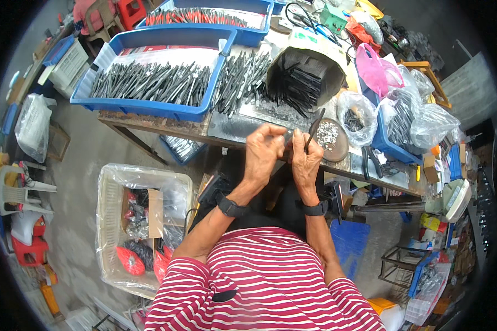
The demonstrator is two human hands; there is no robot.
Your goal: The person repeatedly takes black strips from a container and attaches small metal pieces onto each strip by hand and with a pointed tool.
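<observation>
My right hand (306, 160) grips a slim dark stick-like part (316, 126), which slants up past the fingers. Close beside it, my left hand (263, 151) has its fingers pinched together near the right thumb. Whatever lies in that pinch is too small to make out. Both hands are over the table's near edge. Just right of them sits a round brown dish (342, 148) of small whitish, shiny bits (327, 133). Beyond the hands, a tipped-over bag (337, 66) spills similar dark sticks (298, 85), and a loose pile of dark and silvery sticks (234, 83) lies to its left.
Blue trays (143, 112) of sticks fill the table's far left. At right are black pliers (371, 163), a clear bag (361, 118), a pink bag (375, 69) and a blue bin (395, 146). A pale plastic crate (106, 220) stands on the floor at left.
</observation>
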